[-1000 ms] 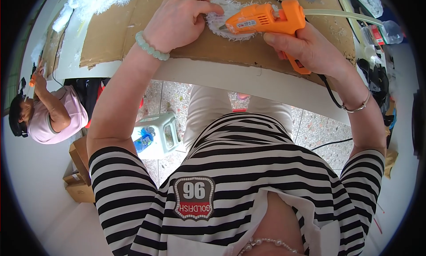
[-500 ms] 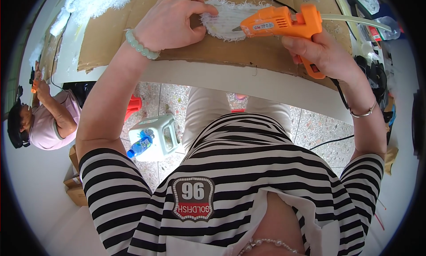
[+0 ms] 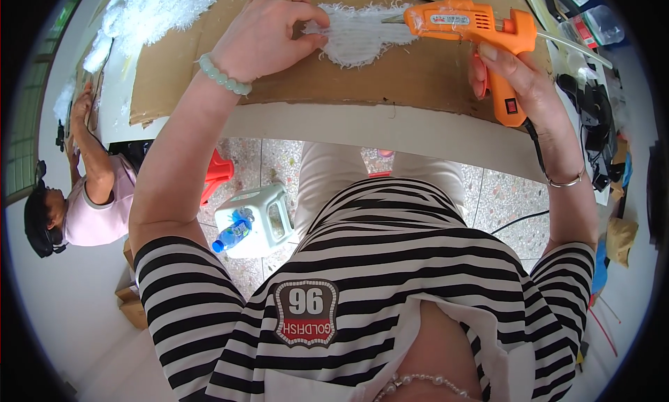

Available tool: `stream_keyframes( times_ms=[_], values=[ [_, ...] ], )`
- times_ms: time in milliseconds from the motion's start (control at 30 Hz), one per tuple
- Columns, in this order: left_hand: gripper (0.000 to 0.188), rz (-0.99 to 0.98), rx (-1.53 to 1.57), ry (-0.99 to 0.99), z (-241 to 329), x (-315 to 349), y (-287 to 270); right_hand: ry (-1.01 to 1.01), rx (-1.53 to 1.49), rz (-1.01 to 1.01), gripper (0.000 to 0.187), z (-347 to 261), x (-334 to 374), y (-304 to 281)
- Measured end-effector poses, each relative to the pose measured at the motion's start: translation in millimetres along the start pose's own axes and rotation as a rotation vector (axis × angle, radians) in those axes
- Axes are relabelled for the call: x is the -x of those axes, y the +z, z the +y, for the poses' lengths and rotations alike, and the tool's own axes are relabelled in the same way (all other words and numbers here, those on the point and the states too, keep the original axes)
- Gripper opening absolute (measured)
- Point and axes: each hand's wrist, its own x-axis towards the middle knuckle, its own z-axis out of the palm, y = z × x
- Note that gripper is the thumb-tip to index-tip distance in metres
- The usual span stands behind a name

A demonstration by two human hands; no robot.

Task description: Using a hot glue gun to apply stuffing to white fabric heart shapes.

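A hot glue gun (image 3: 453, 22), orange with a pale glue stick at its back, is gripped in my right hand (image 3: 526, 81). Its metal nozzle points left, over or against the right part of a piece of white frayed-edge fabric (image 3: 359, 41). I cannot tell whether the tip touches. The fabric lies flat on a brown cardboard sheet (image 3: 279, 92). At its left end, my left hand (image 3: 272, 36) pinches the edge between thumb and forefinger.
White fluffy material (image 3: 153, 15) is heaped at the far left. A clear plastic bottle (image 3: 603, 25) and black clutter (image 3: 592, 116) lie at right. Another person (image 3: 94, 200) works at left. Below the table stands a white plastic stool (image 3: 261, 207) with a blue-labelled bottle (image 3: 233, 234).
The glue gun has moved right and slightly away from me, its nozzle passing from the fabric's middle toward its far right part. My left hand stays at the fabric's left end.
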Motion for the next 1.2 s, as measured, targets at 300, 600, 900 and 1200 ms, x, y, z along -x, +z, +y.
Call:
stream_keyframes(
  times_ms=[300, 600, 900, 1200],
  values=[
    [0.015, -0.014, 0.046, 0.016, -10, -4, -2, 0.008, -0.041, 0.036, 0.031, -2, 1, 15],
    [0.042, -0.012, -0.167, 0.101, 7, 7, -3, 0.115, 0.144, -0.154, 0.028, -5, -23, 30],
    [0.041, 0.025, -0.156, 0.127, 2, 8, 1, 0.196, 0.224, -0.192, 0.033, -14, -36, 41],
    [0.041, 0.038, -0.172, 0.139, 2, 8, 2, 0.231, 0.333, -0.117, 0.033, -17, -29, 38]
  ],
)
